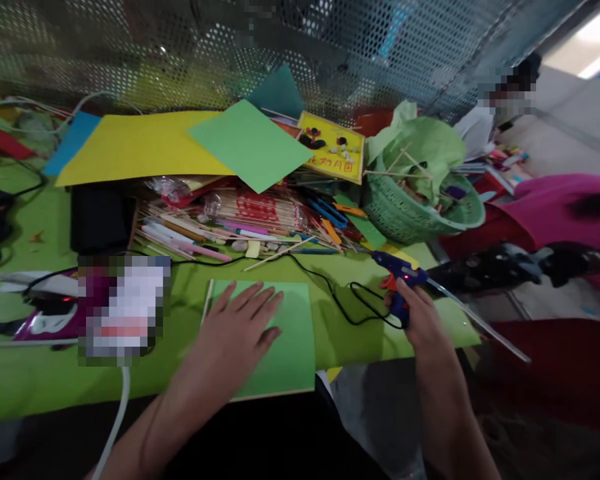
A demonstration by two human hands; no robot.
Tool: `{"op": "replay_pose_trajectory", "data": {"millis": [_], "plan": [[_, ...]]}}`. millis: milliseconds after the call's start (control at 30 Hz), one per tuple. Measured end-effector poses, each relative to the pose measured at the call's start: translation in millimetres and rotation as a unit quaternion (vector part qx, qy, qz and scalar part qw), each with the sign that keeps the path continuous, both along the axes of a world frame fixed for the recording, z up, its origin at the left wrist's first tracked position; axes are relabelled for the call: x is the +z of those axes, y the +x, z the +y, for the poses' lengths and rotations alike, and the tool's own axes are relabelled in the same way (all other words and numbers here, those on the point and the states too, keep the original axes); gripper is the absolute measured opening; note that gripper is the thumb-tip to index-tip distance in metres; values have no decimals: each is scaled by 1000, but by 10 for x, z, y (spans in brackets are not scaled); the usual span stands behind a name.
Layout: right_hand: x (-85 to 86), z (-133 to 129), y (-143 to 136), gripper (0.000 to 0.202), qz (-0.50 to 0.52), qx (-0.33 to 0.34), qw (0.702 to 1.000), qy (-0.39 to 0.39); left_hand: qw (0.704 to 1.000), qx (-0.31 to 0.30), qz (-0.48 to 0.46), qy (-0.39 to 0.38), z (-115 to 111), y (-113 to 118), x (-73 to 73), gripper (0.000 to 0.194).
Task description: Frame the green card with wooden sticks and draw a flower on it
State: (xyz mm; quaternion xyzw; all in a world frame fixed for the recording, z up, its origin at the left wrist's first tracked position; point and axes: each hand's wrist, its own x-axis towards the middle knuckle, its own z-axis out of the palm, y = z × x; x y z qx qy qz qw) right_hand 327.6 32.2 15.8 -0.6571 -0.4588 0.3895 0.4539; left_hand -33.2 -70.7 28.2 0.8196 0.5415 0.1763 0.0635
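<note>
So there's a green square of paper [293, 333] lying at the front edge of the tabletop [343, 343], with thin wooden strips along 2 of its sides, the left and the near edge. The left hand [243, 327] is flat on it, palm down, fingers a bit spread. The right hand [420, 310] is wrapped around the handle of a blue glue gun [395, 267], just right of the paper, red light on, nozzle pointing away to the left. A clear glue stick [480, 320] pokes out the back, and a black cord [325, 283] loops between gun and paper. Behind that it's a messy pile of pens and sticks [180, 233], then a green basket [410, 210] to the right and a big yellow sheet [140, 147] to the left.
</note>
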Motion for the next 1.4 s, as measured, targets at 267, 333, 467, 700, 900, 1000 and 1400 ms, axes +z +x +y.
{"op": "replay_pose_trajectory", "data": {"millis": [267, 333, 467, 700, 900, 1000, 1400], "plan": [[-149, 220, 329, 42, -83, 34, 995, -40, 989, 110, 100, -18, 560, -216, 223, 20], [-140, 236, 422, 43, -146, 72, 986, -27, 986, 114, 118, -17, 691, -209, 166, 16], [-15, 190, 572, 48, -312, 119, 942, -39, 986, 107, 126, -16, 867, -186, 50, 14], [330, 35, 219, 41, -463, 48, 885, 9, 988, 107, 114, -9, 956, -207, -34, 19], [401, 180, -576, 26, -361, 190, 885, 223, 988, 112, 109, 11, 889, -294, 36, 16], [386, 303, -949, 23, -311, 235, 887, 247, 991, 122, 56, 16, 814, -330, 78, 13], [276, 307, -1822, 26, 27, 256, 959, 119, 972, 83, -216, -49, 708, -127, 0, 7]]}}
